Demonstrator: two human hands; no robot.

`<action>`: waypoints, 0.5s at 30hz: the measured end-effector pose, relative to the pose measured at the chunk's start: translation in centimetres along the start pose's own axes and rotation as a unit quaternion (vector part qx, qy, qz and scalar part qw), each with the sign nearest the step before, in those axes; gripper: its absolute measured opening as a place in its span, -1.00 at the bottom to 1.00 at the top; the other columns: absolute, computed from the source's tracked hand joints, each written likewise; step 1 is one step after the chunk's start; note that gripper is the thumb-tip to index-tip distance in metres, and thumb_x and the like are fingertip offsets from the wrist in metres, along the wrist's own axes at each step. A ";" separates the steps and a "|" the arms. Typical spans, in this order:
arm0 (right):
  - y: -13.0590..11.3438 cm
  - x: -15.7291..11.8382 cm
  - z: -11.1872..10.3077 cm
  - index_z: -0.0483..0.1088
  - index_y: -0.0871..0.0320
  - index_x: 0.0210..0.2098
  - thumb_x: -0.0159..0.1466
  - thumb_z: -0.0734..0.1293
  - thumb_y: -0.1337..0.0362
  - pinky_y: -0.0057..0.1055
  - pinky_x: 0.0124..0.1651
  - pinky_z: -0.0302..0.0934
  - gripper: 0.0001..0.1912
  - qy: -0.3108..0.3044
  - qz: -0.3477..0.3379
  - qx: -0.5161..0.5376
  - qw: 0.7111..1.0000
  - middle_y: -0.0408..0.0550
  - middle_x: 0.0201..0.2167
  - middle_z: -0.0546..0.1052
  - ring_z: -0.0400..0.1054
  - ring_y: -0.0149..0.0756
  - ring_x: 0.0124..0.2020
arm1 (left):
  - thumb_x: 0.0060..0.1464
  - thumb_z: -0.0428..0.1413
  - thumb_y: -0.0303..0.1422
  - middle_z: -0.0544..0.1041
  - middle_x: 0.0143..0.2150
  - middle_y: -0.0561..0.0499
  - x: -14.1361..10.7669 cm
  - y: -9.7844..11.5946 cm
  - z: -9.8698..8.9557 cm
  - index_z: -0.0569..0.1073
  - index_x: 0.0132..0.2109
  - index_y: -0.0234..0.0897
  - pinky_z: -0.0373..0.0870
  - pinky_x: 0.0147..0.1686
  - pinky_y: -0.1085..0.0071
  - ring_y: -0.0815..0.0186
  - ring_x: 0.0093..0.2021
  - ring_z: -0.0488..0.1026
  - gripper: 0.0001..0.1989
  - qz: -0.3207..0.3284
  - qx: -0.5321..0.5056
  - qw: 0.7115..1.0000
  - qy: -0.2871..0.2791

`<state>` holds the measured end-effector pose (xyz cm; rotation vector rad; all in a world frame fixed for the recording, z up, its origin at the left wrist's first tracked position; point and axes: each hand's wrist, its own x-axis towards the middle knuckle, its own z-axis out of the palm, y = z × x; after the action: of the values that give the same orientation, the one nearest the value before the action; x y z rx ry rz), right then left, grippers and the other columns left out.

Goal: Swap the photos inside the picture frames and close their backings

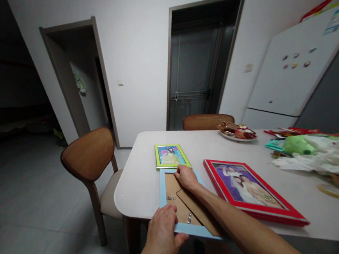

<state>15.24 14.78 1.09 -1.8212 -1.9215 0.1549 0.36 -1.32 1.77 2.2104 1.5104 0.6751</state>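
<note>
A light-blue picture frame (162,190) lies face down at the table's near edge, its brown backboard (171,185) and folded stand (193,205) showing. Small metal clips (189,218) sit on the backboard. My left hand (164,229) grips the frame's near left corner, thumb along the bottom edge. At the far end of the backboard, my right hand (187,177) is closed with its fingertips pressed down; what they hold is hidden. Just beyond lies a lime-green picture frame (172,156), face up. To the right, a red picture frame (251,191) with a wedding photo rests on the table.
The white table (138,176) has a rounded left corner. A plate of food (237,131) stands at the back. Crumpled plastic packaging (315,150) and a roll of tape (333,191) lie on the right. Wooden chairs (89,156) stand left and behind.
</note>
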 end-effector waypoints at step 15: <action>2.5 -7.6 -7.5 0.29 0.21 -0.18 0.08 0.15 0.12 -0.40 -0.17 0.17 -0.62 0.080 0.081 0.406 0.907 0.05 -0.18 0.42 0.30 -0.27 -0.18 | -0.23 0.08 -0.58 0.25 0.10 -0.17 1.3 2.0 -0.9 0.32 -0.25 -0.30 -0.04 0.10 0.08 0.13 0.12 0.10 -0.71 0.051 -0.051 0.997 0.018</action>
<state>20.60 5.85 4.67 -1.3475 -1.2864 0.7194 1.78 -0.80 3.84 2.2222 1.3554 0.8091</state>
